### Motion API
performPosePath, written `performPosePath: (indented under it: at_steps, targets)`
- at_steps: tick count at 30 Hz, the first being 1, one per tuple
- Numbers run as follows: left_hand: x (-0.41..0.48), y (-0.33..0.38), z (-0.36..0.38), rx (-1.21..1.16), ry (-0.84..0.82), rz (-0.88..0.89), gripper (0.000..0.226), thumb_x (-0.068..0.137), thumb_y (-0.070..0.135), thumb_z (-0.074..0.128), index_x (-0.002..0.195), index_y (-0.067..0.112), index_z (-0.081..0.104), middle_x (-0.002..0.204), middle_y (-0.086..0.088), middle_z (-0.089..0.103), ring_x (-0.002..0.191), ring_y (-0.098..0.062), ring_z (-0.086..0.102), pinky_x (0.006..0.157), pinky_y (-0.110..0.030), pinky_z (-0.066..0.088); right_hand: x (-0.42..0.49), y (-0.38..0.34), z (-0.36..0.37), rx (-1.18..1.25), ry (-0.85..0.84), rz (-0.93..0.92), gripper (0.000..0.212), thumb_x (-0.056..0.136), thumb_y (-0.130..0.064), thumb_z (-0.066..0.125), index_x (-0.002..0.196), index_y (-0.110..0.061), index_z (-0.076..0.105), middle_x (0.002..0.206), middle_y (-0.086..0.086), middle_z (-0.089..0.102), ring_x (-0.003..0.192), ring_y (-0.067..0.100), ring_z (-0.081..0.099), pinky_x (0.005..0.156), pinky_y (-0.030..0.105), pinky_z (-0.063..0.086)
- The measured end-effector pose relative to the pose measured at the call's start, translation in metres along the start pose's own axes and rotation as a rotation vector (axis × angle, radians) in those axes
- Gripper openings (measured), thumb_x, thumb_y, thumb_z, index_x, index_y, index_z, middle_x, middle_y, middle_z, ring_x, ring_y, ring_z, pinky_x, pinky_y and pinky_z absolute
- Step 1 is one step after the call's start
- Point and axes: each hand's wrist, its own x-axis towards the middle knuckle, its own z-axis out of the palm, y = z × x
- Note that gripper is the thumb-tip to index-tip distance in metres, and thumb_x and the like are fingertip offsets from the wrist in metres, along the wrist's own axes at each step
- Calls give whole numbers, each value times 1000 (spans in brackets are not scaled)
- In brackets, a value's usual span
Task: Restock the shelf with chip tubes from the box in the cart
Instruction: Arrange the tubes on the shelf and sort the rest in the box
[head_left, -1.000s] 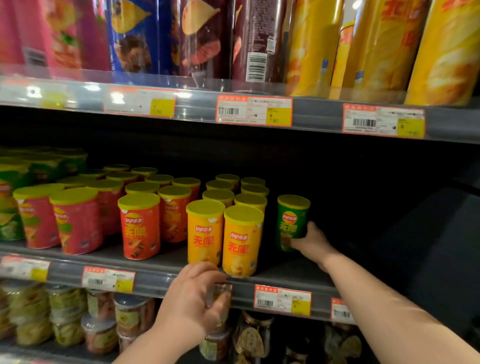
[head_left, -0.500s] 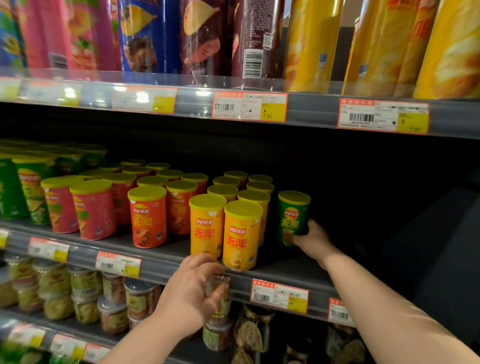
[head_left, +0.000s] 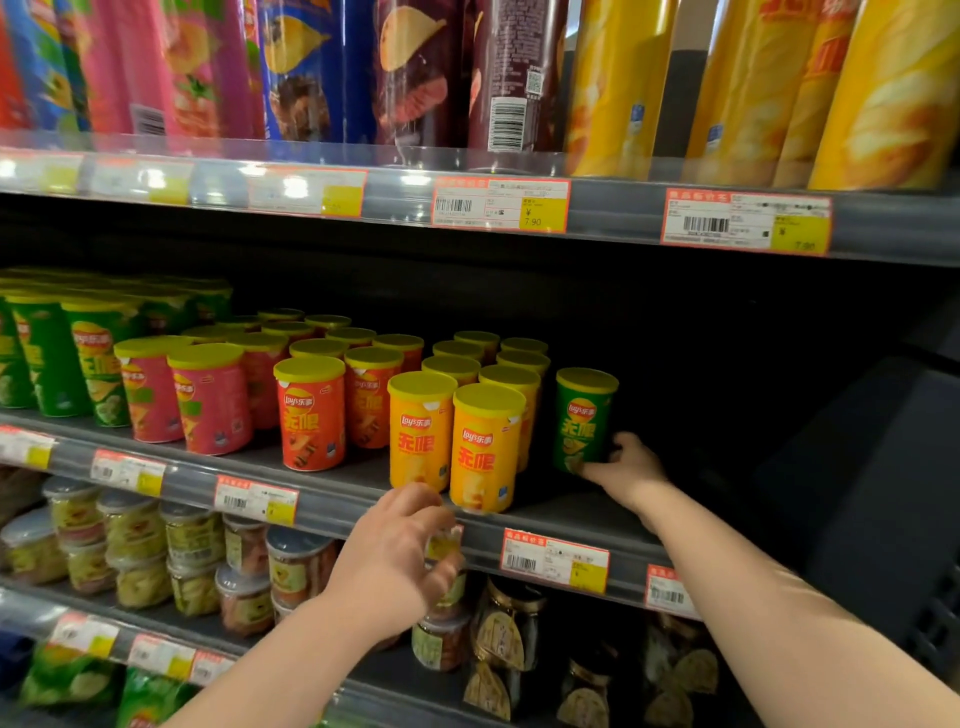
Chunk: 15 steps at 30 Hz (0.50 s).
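Chip tube (head_left: 584, 421), green, stands just right of the yellow tubes (head_left: 485, 447), my right hand (head_left: 626, 470) curled round its base; looks light, stiff, slick, so I'd grip mid-body; left hand (head_left: 389, 561) grip unclear.

Left forearm (head_left: 280, 670) and right forearm (head_left: 769, 613) bare — each grip (left grip (head_left: 395, 561), right grip (head_left: 629, 470)) bare too.

My right grip (head_left: 623, 470) curls round the base of the green tube (head_left: 584, 415), upright on the middle shelf (head_left: 358, 475). Just left of the green tube stand yellow tubes (head_left: 485, 447) in rows, with orange tubes (head_left: 311, 415) and pink tubes (head_left: 213, 400) farther left. Below and left of the green tube, my left grip (head_left: 395, 561) is curled at the shelf's front rail, blurred; whether it pinches anything I cannot tell.
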Motion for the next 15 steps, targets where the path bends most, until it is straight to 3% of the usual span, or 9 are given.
performPosePath:
  at_steps: [2, 4, 6, 9, 13, 15]
  targets:
    - [-2, 1, -3, 48, -39, 30, 45, 72, 53, 46, 94, 25, 73, 103, 8, 61, 93, -16, 64, 77, -26, 51, -12, -3, -4, -116, -12, -6, 70, 84, -29, 69, 143, -12, 36, 140, 11, 46, 123, 27, 49, 92, 29, 41]
    - [-5, 4, -4, 99, -48, 26, 60, 70, 59, 36, 106, 25, 70, 115, 6, 58, 105, -18, 59, 88, -30, 47, -30, -4, -9, -293, -18, -66, 60, 87, -38, 64, 139, -16, 44, 138, 8, 49, 122, 25, 50, 93, 28, 41]
    - [-12, 9, -6, 97, -107, -4, 72, 72, 62, 30, 125, 23, 60, 134, 4, 48, 125, -20, 43, 104, -33, 33, -52, -5, -10, -440, 11, -179, 51, 88, -45, 58, 132, -21, 51, 134, 3, 53, 120, 22, 51, 96, 30, 43]
    - [-27, 11, -11, 203, -183, -1, 65, 77, 51, 38, 132, 21, 53, 140, 2, 42, 131, -22, 35, 108, -33, 27, -89, -12, -3, -634, 48, -344, 45, 91, -50, 50, 130, -28, 52, 133, -4, 53, 122, 19, 49, 100, 35, 40]
    - [-62, 0, -20, 270, -230, 24, 50, 78, 46, 42, 113, 17, 62, 121, -3, 55, 117, -26, 51, 99, -38, 39, -138, -22, 20, -701, -45, -476, 40, 92, -49, 46, 128, -32, 49, 130, -8, 50, 121, 19, 43, 100, 36, 33]
    - [-84, -8, -27, 304, -287, -8, 51, 83, 49, 38, 119, 18, 54, 125, -1, 49, 120, -23, 44, 102, -36, 33, -161, -25, 37, -721, -92, -530, 41, 93, -47, 46, 130, -30, 49, 130, -7, 51, 122, 19, 44, 101, 36, 35]
